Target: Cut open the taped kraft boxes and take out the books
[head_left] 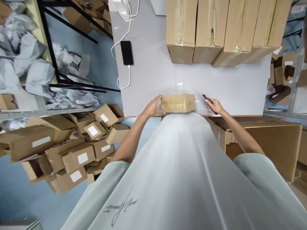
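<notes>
A small taped cardboard box (176, 103) lies at the near edge of the white table (148, 73), close against my shirt. My left hand (154, 106) is at the box's left end, thumb and fingers spread apart and touching that side. To the right of the box, my right hand (214, 106) has its fingers wrapped round a black and red box cutter (210, 103), whose tip points up and left. A short gap separates the cutter from the box.
Several large taped boxes (181, 25) stand in a row at the table's back. A phone (127, 52) with a white cable lies at left. Opened boxes (79, 156) are piled on the floor at left; a large open carton (268, 134) is at lower right.
</notes>
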Action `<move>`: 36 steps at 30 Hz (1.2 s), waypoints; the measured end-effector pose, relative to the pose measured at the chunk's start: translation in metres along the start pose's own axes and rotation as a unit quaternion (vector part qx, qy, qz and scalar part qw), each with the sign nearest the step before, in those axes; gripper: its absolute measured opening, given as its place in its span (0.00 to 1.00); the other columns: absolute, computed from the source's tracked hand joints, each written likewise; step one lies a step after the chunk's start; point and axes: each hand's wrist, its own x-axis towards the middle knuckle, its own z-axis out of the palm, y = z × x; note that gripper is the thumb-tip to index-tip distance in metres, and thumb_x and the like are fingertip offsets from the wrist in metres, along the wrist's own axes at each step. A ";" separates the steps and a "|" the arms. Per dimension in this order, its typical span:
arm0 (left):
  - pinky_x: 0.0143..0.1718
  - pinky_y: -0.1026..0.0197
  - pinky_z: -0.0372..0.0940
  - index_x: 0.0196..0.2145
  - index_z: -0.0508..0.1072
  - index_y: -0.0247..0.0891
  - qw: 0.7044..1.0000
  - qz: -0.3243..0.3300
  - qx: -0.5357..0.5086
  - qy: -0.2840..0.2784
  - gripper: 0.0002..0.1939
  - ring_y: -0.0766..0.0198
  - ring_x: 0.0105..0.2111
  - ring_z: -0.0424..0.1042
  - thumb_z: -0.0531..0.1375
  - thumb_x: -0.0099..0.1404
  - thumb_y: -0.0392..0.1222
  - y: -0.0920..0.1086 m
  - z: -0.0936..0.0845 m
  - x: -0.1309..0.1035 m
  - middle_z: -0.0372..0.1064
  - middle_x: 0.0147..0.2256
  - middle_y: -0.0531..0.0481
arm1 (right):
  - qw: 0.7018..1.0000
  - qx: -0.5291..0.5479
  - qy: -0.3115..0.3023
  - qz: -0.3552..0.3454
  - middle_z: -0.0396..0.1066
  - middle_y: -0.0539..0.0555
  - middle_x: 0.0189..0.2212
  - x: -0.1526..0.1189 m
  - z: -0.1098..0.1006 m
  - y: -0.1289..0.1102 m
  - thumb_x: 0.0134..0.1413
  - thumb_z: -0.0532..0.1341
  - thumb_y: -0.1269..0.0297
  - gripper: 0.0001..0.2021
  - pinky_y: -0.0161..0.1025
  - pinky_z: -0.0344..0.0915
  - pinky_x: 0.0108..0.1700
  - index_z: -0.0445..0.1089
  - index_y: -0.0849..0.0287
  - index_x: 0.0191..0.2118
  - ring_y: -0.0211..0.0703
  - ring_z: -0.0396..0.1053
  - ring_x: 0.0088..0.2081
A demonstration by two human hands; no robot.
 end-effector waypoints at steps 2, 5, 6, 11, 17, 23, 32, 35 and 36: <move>0.79 0.33 0.59 0.78 0.62 0.46 1.000 -0.002 0.006 0.007 0.69 0.35 0.79 0.59 0.85 0.43 0.55 -0.006 0.000 -0.002 0.57 0.80 0.33 | 0.990 0.140 -0.020 0.017 0.75 0.49 0.21 0.002 0.032 -0.015 0.63 0.56 0.17 0.38 0.40 0.65 0.26 0.75 0.53 0.39 0.45 0.69 0.20; 0.80 0.31 0.54 0.78 0.63 0.42 1.000 0.003 0.015 0.020 0.69 0.32 0.80 0.57 0.85 0.44 0.59 -0.009 0.003 -0.004 0.56 0.79 0.30 | 0.973 0.228 -0.040 0.016 0.71 0.48 0.17 0.001 0.062 -0.037 0.51 0.60 0.11 0.40 0.38 0.62 0.20 0.70 0.51 0.32 0.41 0.65 0.18; 0.81 0.30 0.52 0.78 0.63 0.42 0.999 0.006 0.019 0.026 0.69 0.31 0.80 0.56 0.85 0.44 0.61 -0.009 0.004 -0.004 0.55 0.80 0.29 | 0.971 0.236 -0.038 0.004 0.71 0.48 0.17 -0.001 0.065 -0.043 0.50 0.62 0.11 0.41 0.38 0.63 0.20 0.68 0.50 0.29 0.40 0.65 0.18; 0.81 0.26 0.48 0.77 0.64 0.42 0.998 0.032 0.016 0.043 0.71 0.27 0.83 0.45 0.85 0.42 0.67 0.007 0.028 0.011 0.44 0.83 0.28 | 0.978 0.191 0.046 -0.075 0.70 0.49 0.17 -0.016 0.026 -0.059 0.55 0.62 0.15 0.39 0.39 0.69 0.27 0.70 0.51 0.28 0.44 0.71 0.21; 0.81 0.22 0.44 0.77 0.64 0.42 0.996 0.049 -0.027 0.070 0.72 0.23 0.84 0.35 0.86 0.41 0.65 0.048 0.090 0.059 0.41 0.83 0.28 | 0.981 0.063 0.155 -0.096 0.76 0.53 0.27 -0.032 -0.027 -0.070 0.63 0.60 0.20 0.37 0.42 0.70 0.31 0.76 0.55 0.35 0.48 0.76 0.24; 0.82 0.28 0.47 0.78 0.65 0.34 0.999 -0.019 -0.017 0.033 0.58 0.26 0.83 0.42 0.80 0.54 0.46 0.070 0.108 0.068 0.50 0.81 0.27 | 0.982 -0.087 0.148 -0.075 0.81 0.60 0.38 -0.029 -0.016 -0.075 0.72 0.51 0.24 0.40 0.44 0.72 0.42 0.82 0.57 0.41 0.54 0.80 0.36; 0.55 0.53 0.78 0.48 0.87 0.42 0.963 0.081 -0.208 0.151 0.14 0.54 0.50 0.83 0.64 0.75 0.49 0.121 0.038 0.038 0.86 0.51 0.44 | 0.976 -0.133 0.152 -0.076 0.84 0.63 0.42 -0.062 -0.013 -0.099 0.79 0.51 0.39 0.30 0.48 0.73 0.49 0.81 0.57 0.53 0.60 0.81 0.44; 0.51 0.53 0.78 0.44 0.88 0.42 0.966 0.090 -0.213 0.119 0.09 0.56 0.42 0.82 0.69 0.68 0.43 0.131 0.029 0.036 0.86 0.47 0.45 | 0.987 -0.107 0.092 -0.074 0.85 0.60 0.40 -0.076 -0.009 -0.114 0.78 0.53 0.46 0.26 0.48 0.74 0.46 0.77 0.58 0.64 0.58 0.82 0.39; 0.51 0.53 0.78 0.43 0.88 0.41 0.965 0.089 -0.218 0.115 0.08 0.57 0.41 0.82 0.70 0.67 0.43 0.131 0.028 0.036 0.86 0.46 0.45 | 0.989 -0.102 0.067 -0.080 0.86 0.59 0.42 -0.080 -0.006 -0.120 0.78 0.54 0.49 0.26 0.48 0.75 0.47 0.75 0.58 0.67 0.58 0.83 0.39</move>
